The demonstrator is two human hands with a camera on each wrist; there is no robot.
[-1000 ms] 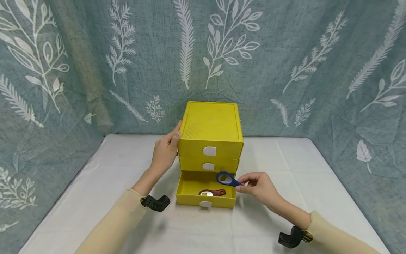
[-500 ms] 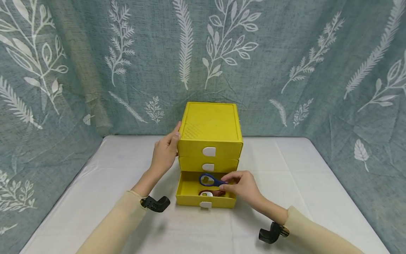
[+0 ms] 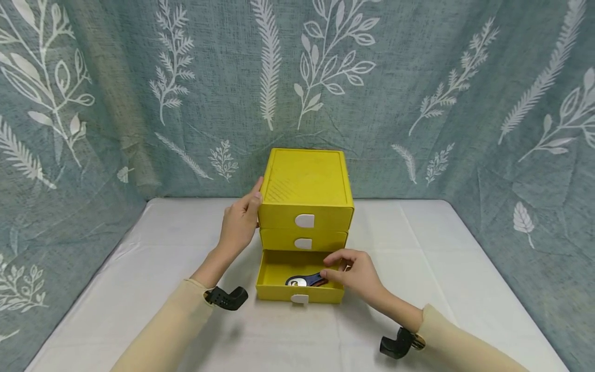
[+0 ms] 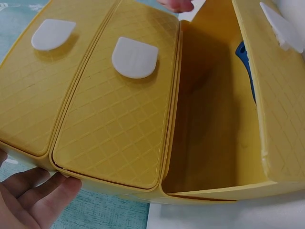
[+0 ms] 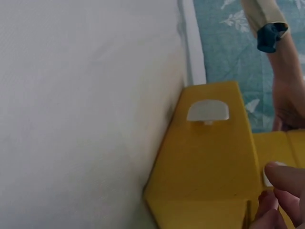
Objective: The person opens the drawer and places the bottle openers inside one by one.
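In the head view, my left hand [image 3: 239,223] rests against the left side of a yellow drawer box [image 3: 308,178], its thumb by the front corner. The bottom drawer [image 3: 274,266] is pulled out. Inside it near the front lies a blue-handled bottle opener [image 3: 312,279], largely covering a red-brown one. My right hand [image 3: 355,271] hovers over the drawer's right wall, thumb and fingers apart. In the left wrist view, the blue handle [image 4: 246,64] lies behind the drawer front, away from the right fingertips [image 4: 177,5]. The right wrist view shows nothing between these fingers.
Two upper drawers with white tabs [image 3: 304,221] are closed. The box stands on a white cloth-covered table [image 3: 404,248]. A green leaf-patterned curtain [image 3: 223,93] hangs behind and at both sides.
My right hand has moved left over the drawer, lowered the blue bottle opener onto the red-brown one and let it go. The left hand stays at the box's side.
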